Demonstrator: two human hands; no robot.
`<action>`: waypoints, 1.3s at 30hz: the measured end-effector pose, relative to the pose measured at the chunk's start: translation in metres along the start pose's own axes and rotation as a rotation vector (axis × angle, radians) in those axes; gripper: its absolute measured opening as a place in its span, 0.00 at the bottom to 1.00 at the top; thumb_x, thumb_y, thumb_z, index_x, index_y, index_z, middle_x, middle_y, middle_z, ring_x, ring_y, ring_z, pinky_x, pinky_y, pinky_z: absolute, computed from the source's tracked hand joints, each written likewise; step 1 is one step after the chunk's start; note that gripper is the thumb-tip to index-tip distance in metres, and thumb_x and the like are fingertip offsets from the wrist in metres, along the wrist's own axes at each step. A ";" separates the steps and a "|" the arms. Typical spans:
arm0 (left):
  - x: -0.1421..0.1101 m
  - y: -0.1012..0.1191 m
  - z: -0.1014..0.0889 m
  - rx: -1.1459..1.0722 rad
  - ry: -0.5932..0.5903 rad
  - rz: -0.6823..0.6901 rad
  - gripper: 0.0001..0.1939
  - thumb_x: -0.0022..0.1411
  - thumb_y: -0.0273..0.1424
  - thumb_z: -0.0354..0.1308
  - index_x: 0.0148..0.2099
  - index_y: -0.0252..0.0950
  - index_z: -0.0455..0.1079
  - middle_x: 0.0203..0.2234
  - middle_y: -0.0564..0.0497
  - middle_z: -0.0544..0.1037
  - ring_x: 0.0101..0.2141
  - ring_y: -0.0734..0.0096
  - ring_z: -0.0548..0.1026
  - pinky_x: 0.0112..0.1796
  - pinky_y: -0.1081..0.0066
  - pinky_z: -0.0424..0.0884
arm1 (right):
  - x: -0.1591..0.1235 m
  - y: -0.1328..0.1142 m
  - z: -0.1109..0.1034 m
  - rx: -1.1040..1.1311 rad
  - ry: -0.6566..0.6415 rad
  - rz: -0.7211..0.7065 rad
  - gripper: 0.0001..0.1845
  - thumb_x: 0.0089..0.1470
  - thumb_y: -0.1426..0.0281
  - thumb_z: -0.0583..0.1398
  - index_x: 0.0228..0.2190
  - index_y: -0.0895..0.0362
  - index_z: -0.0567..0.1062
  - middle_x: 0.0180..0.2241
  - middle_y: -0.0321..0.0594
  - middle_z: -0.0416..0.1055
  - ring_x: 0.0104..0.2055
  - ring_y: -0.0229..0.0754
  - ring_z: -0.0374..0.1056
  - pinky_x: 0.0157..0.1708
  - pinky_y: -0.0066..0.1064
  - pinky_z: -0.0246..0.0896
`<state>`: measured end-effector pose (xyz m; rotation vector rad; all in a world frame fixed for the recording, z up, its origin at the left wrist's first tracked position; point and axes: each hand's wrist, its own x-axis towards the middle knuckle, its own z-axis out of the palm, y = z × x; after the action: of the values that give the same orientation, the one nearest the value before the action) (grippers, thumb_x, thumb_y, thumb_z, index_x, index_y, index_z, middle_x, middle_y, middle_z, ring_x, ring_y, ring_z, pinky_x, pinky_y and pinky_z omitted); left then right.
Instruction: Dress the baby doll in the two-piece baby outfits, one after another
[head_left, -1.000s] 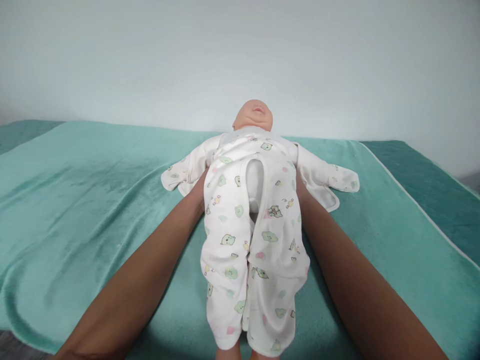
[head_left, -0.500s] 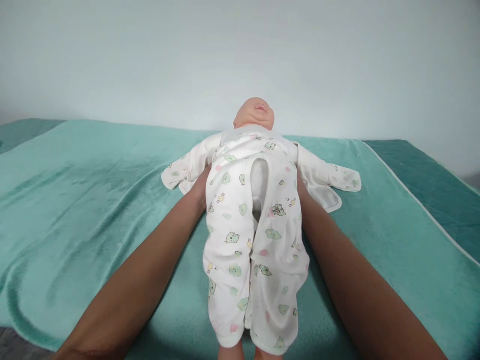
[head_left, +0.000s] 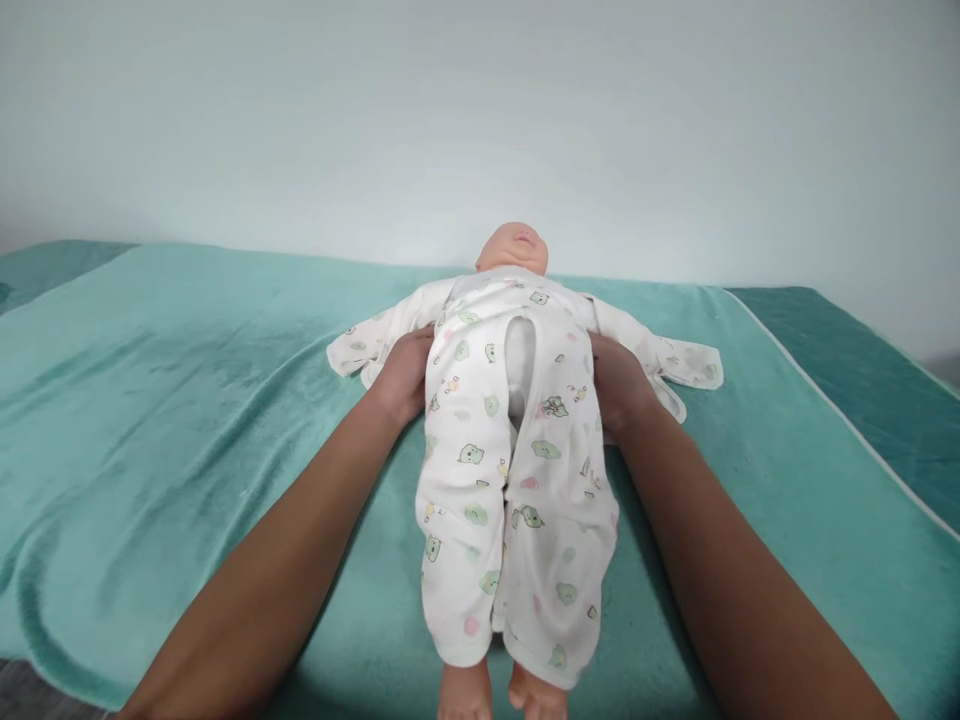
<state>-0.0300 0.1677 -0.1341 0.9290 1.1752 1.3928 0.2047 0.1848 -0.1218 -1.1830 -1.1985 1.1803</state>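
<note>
A baby doll [head_left: 511, 248] lies on its back, head toward the wall and bare feet toward me. White split-crotch trousers [head_left: 471, 490] with green and pink animal prints cover its legs and reach up over its belly. The doll's arms are spread out in a matching white top [head_left: 634, 335]. My left hand [head_left: 409, 372] curves round the doll's side at the waist, on the left of the picture. On the other side, my right hand [head_left: 619, 385] grips at the same height. The fingertips of both hands are hidden behind or under the doll and its clothes.
Under the doll spreads a light green plush blanket [head_left: 187, 420], wrinkled at the left. A darker green cover [head_left: 862, 370] shows past its edge at the right. Behind the head rises a pale wall [head_left: 480, 110].
The doll has come down lower onto the blanket; its head sits lower and more of its feet shows. Both hands have slid partly out from under its sides, showing more of their backs.
</note>
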 end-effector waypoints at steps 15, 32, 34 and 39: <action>0.045 0.036 -0.001 0.430 -0.190 0.315 0.11 0.60 0.40 0.63 0.34 0.37 0.75 0.51 0.45 0.79 0.51 0.59 0.75 0.54 0.61 0.69 | 0.042 -0.020 0.004 -0.346 -0.098 -0.342 0.08 0.53 0.62 0.63 0.31 0.54 0.76 0.49 0.43 0.77 0.48 0.46 0.71 0.52 0.41 0.63; 0.078 0.015 0.006 0.500 -0.005 0.443 0.11 0.60 0.32 0.61 0.29 0.38 0.61 0.21 0.58 0.63 0.25 0.75 0.61 0.29 0.72 0.58 | 0.078 -0.016 0.018 -0.585 -0.026 -0.425 0.09 0.54 0.64 0.60 0.26 0.53 0.68 0.30 0.33 0.73 0.33 0.41 0.64 0.37 0.34 0.55; 0.083 0.012 0.007 0.501 0.001 0.471 0.10 0.60 0.30 0.61 0.29 0.39 0.62 0.23 0.58 0.66 0.27 0.74 0.65 0.32 0.72 0.62 | 0.081 -0.015 0.020 -0.576 -0.011 -0.421 0.10 0.54 0.64 0.61 0.24 0.53 0.67 0.30 0.33 0.72 0.34 0.41 0.64 0.37 0.34 0.56; 0.072 0.012 0.006 0.491 -0.130 0.503 0.09 0.62 0.30 0.56 0.43 0.40 0.76 0.43 0.51 0.82 0.46 0.66 0.77 0.50 0.66 0.69 | 0.073 -0.012 0.018 -0.425 -0.089 -0.415 0.06 0.54 0.64 0.61 0.33 0.52 0.75 0.40 0.36 0.78 0.41 0.43 0.70 0.45 0.37 0.63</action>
<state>-0.0386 0.2397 -0.1253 1.7297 1.2593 1.4194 0.1883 0.2573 -0.1075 -1.1163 -1.7239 0.6892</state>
